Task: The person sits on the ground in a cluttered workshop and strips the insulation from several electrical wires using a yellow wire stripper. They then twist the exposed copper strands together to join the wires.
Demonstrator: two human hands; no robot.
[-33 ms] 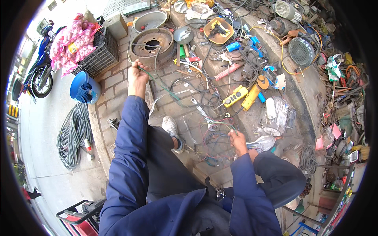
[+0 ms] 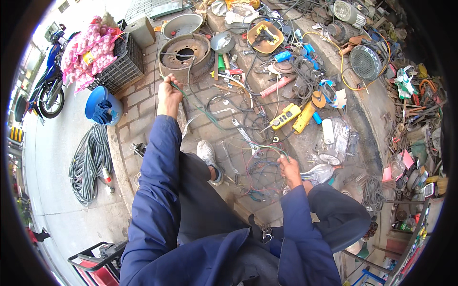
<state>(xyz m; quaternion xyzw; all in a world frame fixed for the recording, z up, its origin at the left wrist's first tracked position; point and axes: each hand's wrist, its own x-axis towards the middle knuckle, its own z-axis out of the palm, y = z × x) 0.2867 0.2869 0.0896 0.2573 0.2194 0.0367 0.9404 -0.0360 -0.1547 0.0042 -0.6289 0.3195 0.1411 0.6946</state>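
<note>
My left hand (image 2: 169,97) is closed, raised in front of the rusty wheel rim (image 2: 202,66), and grips a bundle of thin wires. A green wire (image 2: 206,114) runs from it down to the right across the paving. My right hand (image 2: 289,172) is closed lower down, pinching thin wires, one of them greenish, whose ends the fingers hide. Beneath and left of that hand, loose red, green and dark wires (image 2: 260,170) lie tangled on the bricks. A combination wrench (image 2: 247,138) rests beside them. My shoe (image 2: 206,153) is planted between the hands.
A yellow push-button control box (image 2: 285,117) and a yellow power tool (image 2: 305,117) lie ahead on the right. At left are a blue bucket (image 2: 102,107), a coiled cable (image 2: 88,164) and a black crate (image 2: 126,64). Scrap and motors (image 2: 348,13) crowd the right side.
My left hand has shifted very slightly down and right, with the wires still in it. My right hand is nearly still.
</note>
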